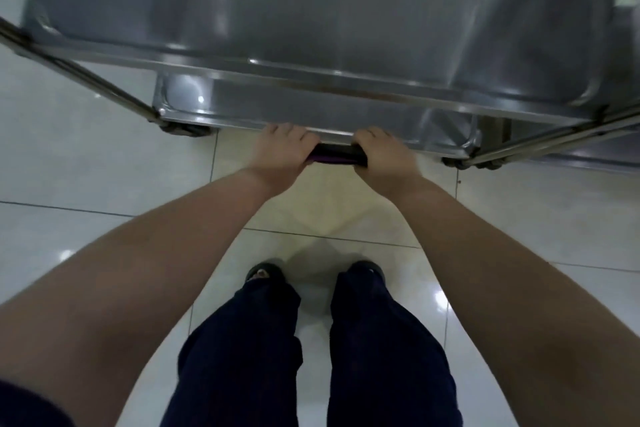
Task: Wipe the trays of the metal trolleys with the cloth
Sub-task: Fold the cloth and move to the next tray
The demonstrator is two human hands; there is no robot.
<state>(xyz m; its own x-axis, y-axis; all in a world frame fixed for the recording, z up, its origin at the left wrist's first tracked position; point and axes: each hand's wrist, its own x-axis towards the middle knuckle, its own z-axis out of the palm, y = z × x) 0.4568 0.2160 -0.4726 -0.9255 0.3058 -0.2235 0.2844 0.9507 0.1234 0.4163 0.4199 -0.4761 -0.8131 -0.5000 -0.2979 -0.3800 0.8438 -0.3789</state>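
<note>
A metal trolley stands right in front of me, its shiny top tray filling the upper view and a lower tray showing beneath its front rim. My left hand and my right hand each grip one end of a dark, purple-edged rolled cloth, stretched between them just in front of the lower tray's near edge. Both sets of fingers curl over the cloth.
Slanted trolley legs run down to castor wheels at left and right. A second metal trolley stands at the right edge. Glossy white floor tiles surround my legs and shoes.
</note>
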